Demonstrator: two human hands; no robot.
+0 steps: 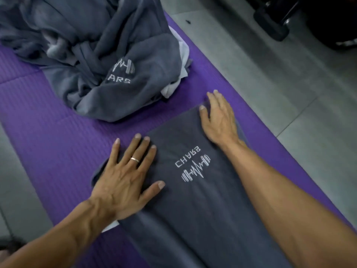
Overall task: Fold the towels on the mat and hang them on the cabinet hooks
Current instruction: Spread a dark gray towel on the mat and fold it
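The left hand (123, 182) and right hand (220, 118) lie flat, fingers spread, pressing the dark grey folded towel with the white logo (193, 200) onto the ribbed purple mat (58, 132). It looks soft and limp — best pinched at its far corners. Farther left sits a crumpled heap of grey towels (92, 51) — unfolded.

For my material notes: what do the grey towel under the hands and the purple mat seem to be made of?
Grey towel: soft matte cloth, probably microfibre or cotton; it creases and carries a stitched-looking logo. Purple mat: likely foam, matte, with fine ribs across it.
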